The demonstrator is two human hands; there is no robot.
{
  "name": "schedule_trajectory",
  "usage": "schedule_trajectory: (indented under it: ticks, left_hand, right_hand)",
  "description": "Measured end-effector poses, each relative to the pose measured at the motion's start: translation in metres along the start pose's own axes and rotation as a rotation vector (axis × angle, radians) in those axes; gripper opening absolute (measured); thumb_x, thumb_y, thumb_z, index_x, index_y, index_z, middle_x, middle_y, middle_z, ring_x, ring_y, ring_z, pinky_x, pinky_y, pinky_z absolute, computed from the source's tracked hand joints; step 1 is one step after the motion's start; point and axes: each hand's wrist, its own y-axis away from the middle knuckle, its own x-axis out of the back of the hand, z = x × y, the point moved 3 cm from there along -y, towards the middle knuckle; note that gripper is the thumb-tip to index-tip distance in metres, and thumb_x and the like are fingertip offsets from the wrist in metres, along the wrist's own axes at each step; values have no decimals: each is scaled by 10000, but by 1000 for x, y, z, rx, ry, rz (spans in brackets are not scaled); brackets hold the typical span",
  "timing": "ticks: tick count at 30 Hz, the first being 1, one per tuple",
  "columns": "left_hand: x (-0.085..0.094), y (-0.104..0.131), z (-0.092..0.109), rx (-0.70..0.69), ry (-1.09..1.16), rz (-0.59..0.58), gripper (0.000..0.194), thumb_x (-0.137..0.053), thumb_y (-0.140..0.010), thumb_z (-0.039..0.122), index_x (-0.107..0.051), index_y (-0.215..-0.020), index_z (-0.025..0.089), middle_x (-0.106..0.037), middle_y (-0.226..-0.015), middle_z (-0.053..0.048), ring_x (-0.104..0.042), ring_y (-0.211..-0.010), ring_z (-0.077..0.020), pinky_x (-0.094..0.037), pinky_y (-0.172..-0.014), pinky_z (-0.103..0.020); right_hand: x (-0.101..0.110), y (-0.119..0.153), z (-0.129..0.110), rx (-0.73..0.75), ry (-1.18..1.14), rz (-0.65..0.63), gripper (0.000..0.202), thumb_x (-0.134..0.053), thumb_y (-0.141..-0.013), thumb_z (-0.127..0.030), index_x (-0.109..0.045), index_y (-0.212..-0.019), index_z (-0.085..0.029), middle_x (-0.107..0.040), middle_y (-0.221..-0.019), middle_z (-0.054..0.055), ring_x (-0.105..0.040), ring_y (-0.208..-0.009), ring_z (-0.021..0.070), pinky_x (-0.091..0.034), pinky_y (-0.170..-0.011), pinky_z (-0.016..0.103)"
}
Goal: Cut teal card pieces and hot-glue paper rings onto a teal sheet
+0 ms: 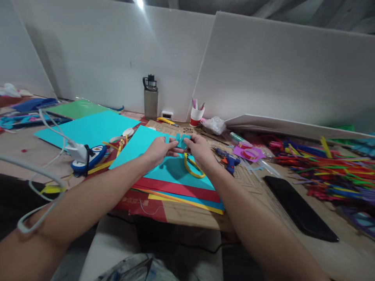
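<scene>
Room: tall white flat panels [117, 54] are standing along the far side, leaning at slightly different angles.

Surface: one long counter [322, 253] is spanning left to right, carrying craft stock.

Sheets: one large turquoise sheet [88, 128] is lying far left; a second turquoise sheet [133, 154] is lying in the middle, overlying red, blue, orange and yellow sheets on the near side.

Strips: a heap of multicoloured thin strips [331, 168] is spreading at right.

Phone: a black flat rectangular slab, apparently a phone [299, 210], is lying near right.

Bottle: a grey translucent bottle with black lid [150, 101] is standing at the far edge, left of a red-and-white cup [197, 115] that is holding pens.

Hands: left hand [158, 150] and right hand [200, 150] are meeting above the middle sheet, each grip pinching with its fingertips.

Glue gun: a blue-and-orange glue gun [231, 162] is lying right of the hands.

Scissors: yellow-handled scissors [197, 175] are showing just below the right hand; resting or hanging, cannot tell.

Workpiece: small turquoise curled paper [183, 141] is sitting between both sets of fingertips. The step appears to be fine shaping or joining, calling for light, steady pressure.
</scene>
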Motion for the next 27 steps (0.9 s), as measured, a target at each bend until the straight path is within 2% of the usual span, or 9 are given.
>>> schedule_trajectory:
  ticks: [6,10,13,15,17,21,25,27]
  left_hand:
    - [1,-2,-1,35,-61,-103,67,-574,-866,102,-559,-801,103,-644,-641,-40,-634,-525,-101,-429,-437,-162]
    - [1,-2,-5,33,-102,-167,98,-609,-847,145,-556,-772,111,-622,-548,-31,-523,-412,-60,-343,-392,-144]
    - [-1,-1,-6,24,-139,-209,117,-604,-836,150,-562,-734,112,-581,-495,-10,-423,-362,-35,-293,-373,-142]
    - [-2,0,-5,34,-92,-210,94,-605,-817,132,-567,-733,117,-556,-491,3,-428,-380,-39,-287,-374,-141]
    - [-2,-1,-3,74,24,-181,33,-584,-807,106,-592,-775,112,-564,-528,-5,-490,-432,-60,-326,-396,-148]
    - [-1,-3,0,170,229,-137,170,-473,-835,86,-641,-852,66,-627,-638,-79,-609,-551,-125,-462,-499,-215]
    - [-2,-2,0,131,172,-195,144,-502,-878,124,-635,-890,69,-690,-793,-136,-695,-703,-182,-547,-625,-275]
    - [-2,0,-1,96,96,-211,124,-520,-892,154,-619,-878,81,-702,-838,-143,-705,-705,-187,-562,-638,-293]
  right_hand:
    - [0,2,-5,-13,-23,-15,224,-622,-679,-353,-571,-826,-192,-533,-608,-51,-485,-520,92,-433,-516,240]
    - [0,4,-12,-90,-137,-127,291,-702,-600,-356,-561,-784,-181,-549,-603,-48,-515,-523,97,-464,-532,255]
    - [1,4,-14,-104,-129,-182,268,-707,-603,-335,-559,-759,-176,-544,-574,-52,-489,-486,83,-409,-489,228]
    - [3,2,-12,-106,-79,-141,209,-674,-632,-314,-547,-726,-177,-521,-539,-55,-455,-463,74,-363,-465,214]
    - [6,-1,-8,-109,-38,-73,162,-634,-658,-300,-526,-691,-184,-483,-503,-60,-421,-446,72,-337,-457,213]
    - [9,-5,-3,-109,-48,-9,161,-604,-686,-329,-515,-696,-196,-444,-492,-66,-407,-448,82,-340,-474,224]
    - [10,-4,-5,-96,-36,-6,158,-598,-686,-323,-507,-679,-194,-438,-506,-63,-408,-468,83,-342,-493,225]
    - [11,-3,-8,-70,-19,-8,138,-579,-694,-302,-502,-667,-191,-441,-517,-59,-405,-481,80,-334,-500,223]
